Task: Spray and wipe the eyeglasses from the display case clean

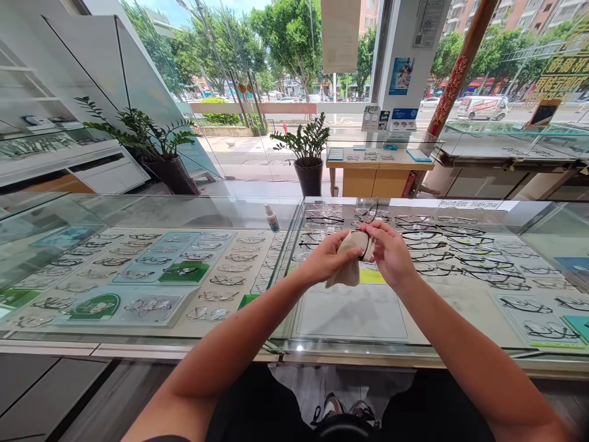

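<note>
Above the glass counter, a pair of dark-rimmed eyeglasses [367, 247] is held between my two hands. My left hand [329, 255] is closed on a beige cloth [346, 275], which is folded against a lens and hangs down below the fingers. My right hand [391, 250] pinches the eyeglasses at the frame, fingertips close to those of my left hand. Part of the frame is hidden by the fingers and cloth. A small white spray bottle [272, 218] stands upright on the counter, to the left of my hands.
The glass display counter [350, 313] spans the view before me, with rows of eyeglasses inside. A seam divides it left of my hands. Beyond stand potted plants [309, 175], a low wooden display table [380, 166] and a window onto the street.
</note>
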Motion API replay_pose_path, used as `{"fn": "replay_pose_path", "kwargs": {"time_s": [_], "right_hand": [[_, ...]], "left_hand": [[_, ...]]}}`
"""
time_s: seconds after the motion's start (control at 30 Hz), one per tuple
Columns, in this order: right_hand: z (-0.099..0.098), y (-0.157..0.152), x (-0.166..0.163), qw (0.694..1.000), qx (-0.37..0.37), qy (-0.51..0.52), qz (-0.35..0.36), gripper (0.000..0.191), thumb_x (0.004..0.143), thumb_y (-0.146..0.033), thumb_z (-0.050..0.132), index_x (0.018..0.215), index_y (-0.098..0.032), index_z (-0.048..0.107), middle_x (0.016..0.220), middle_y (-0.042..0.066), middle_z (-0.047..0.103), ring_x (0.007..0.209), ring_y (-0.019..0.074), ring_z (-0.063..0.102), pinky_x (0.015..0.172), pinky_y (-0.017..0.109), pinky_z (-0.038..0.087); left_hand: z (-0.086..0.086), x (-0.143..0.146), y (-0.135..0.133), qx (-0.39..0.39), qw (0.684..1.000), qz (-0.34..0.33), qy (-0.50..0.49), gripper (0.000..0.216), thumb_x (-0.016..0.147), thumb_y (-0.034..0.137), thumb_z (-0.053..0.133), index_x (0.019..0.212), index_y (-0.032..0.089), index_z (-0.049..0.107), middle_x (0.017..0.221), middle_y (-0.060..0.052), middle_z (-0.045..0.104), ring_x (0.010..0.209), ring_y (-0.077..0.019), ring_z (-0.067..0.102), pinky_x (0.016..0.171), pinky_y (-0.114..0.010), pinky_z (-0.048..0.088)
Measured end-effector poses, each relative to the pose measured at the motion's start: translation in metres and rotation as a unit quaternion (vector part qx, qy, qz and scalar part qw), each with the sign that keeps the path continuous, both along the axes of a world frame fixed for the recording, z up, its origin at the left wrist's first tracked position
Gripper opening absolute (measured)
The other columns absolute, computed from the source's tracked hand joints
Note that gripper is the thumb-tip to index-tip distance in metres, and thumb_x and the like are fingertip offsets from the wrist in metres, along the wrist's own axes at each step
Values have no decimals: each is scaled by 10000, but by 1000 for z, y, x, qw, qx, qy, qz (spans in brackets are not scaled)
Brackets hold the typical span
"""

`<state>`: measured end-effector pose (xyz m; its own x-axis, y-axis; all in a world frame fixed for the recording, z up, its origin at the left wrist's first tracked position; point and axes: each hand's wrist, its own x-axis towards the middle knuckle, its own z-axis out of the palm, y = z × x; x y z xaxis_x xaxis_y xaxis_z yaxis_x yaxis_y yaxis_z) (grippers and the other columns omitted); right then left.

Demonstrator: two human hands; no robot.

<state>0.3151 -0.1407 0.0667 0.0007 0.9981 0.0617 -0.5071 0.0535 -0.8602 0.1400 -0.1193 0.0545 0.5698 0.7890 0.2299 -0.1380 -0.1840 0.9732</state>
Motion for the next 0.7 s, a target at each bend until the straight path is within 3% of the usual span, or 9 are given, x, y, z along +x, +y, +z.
{"fn": "replay_pose_path", "kwargs": {"time_s": [0.1,0.23,0.4,0.6,0.7], "right_hand": [[-1,-4,-5,1000,20,-10,13,222,773,-391,890,804,-236,734,934,-8,737,544,97,483,398,261,432],[-6,-7,-11,997,66,-32,20,207,818,-416,869,829,-242,755,1024,1,740,632,120,567,506,298,528],[-8,-9,-11,994,99,-52,23,144,856,-387,858,873,-256,800,969,10,735,698,142,613,592,308,532],[4,-11,-7,996,88,-33,4,153,801,-359,875,794,-247,772,1010,7,718,628,123,552,473,293,448],[8,-8,-1,995,94,-33,-30,142,778,-334,887,789,-250,773,980,17,741,783,150,621,574,269,477]], "left_hand": [[2,3,-4,-36,999,14,-14,503,871,549,842,1107,154,638,952,-68,731,788,-181,728,710,-285,582],[5,6,-8,-49,997,51,-26,489,915,611,769,1046,171,601,770,-8,698,565,-109,637,548,-233,545],[5,7,-11,-40,994,93,-30,496,943,671,697,959,188,584,671,15,670,501,-109,615,452,-204,490],[8,7,-12,-25,997,63,-37,571,947,749,627,934,178,640,786,-41,707,625,-151,679,592,-281,575],[8,6,-8,3,995,90,-38,563,919,733,683,841,176,654,811,-39,677,701,-145,633,681,-279,548]]}}
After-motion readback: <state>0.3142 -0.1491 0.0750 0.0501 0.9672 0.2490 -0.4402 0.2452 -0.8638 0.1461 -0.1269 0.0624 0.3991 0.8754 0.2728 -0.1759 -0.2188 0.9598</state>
